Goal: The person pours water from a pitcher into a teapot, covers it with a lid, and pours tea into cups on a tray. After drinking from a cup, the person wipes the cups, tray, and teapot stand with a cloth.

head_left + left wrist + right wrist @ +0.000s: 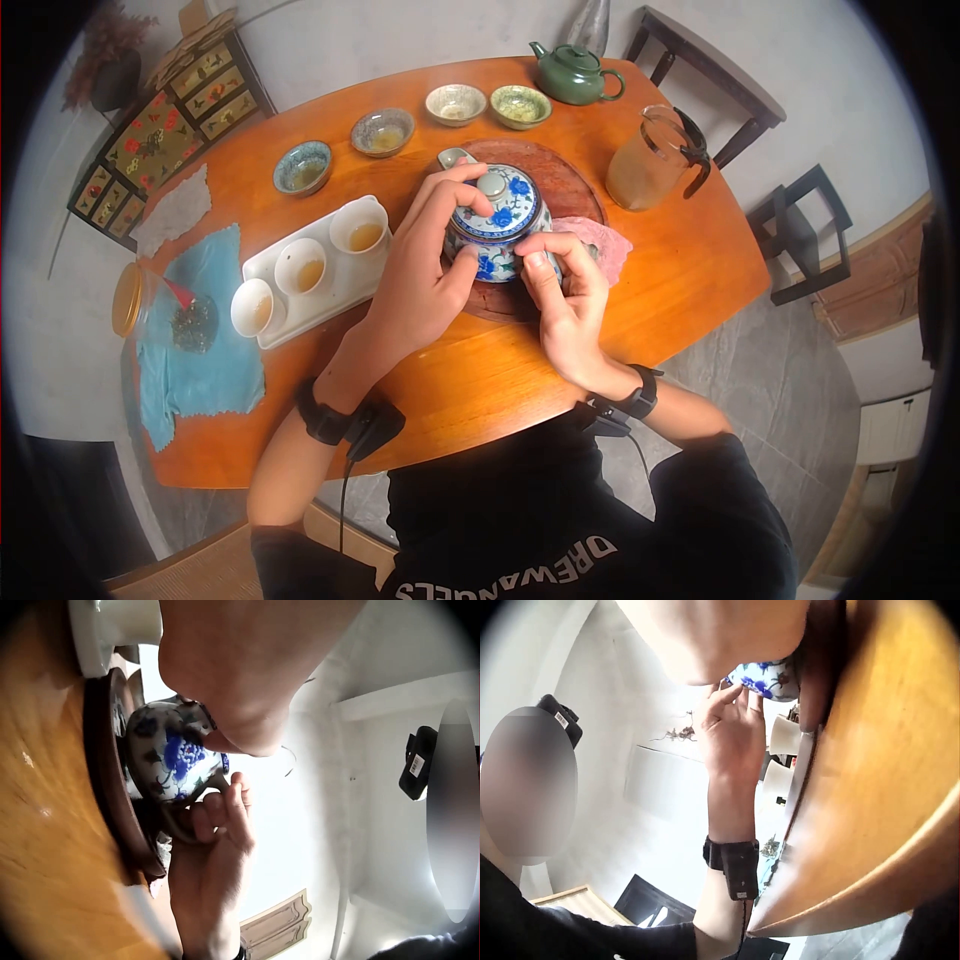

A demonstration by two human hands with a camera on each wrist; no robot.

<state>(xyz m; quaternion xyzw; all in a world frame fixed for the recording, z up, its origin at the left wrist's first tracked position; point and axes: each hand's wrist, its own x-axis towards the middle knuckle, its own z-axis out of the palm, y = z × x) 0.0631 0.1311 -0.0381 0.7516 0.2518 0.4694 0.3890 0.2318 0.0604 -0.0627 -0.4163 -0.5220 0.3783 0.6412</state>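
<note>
A blue-and-white porcelain teapot (513,215), painted with flowers, stands on a round dark wooden tray (575,180). Its pale lid knob (491,185) shows beside the fingers of my left hand (420,260). That hand curves over the lid and the near left side, with its thumb low against the body. My right hand (570,310) pinches the teapot handle (176,825) between thumb and curled fingers. In the right wrist view, the left fingers touch the far side of the pot. A pink cloth (605,247) lies behind the right hand.
A white tray (345,310) with three cups of tea stands left. Several small bowls (383,132) and a green teapot (573,75) line the back. A glass pitcher (640,170) stands right. A jar (195,323) of dried leaves is on the blue cloth (205,375).
</note>
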